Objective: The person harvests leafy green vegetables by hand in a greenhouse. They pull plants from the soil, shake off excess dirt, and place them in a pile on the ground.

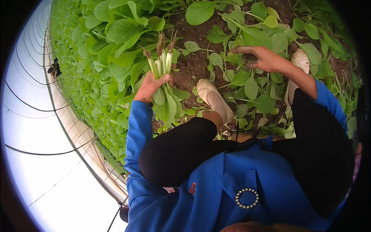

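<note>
My left hand (153, 85) is closed around a small bunch of leafy green plants (164, 65). Their pale stems and soil-flecked roots point away from me, and the leaves hang down below my fist. My right hand (262, 59), its fingers dark with soil, is held apart from the left above low leaves and loose plants (251, 88) on the ground. Its fingers are spread and slightly curved, with nothing seen between them. Brown soil (188, 65) shows between the two hands.
A dense bed of leafy greens (116, 58) fills the left side. My light-coloured shoes (213, 94) stand on soil among scattered leaves. Beyond the bed runs the hooped plastic wall of a greenhouse (69, 116). A person (54, 69) is far off at the bed's edge.
</note>
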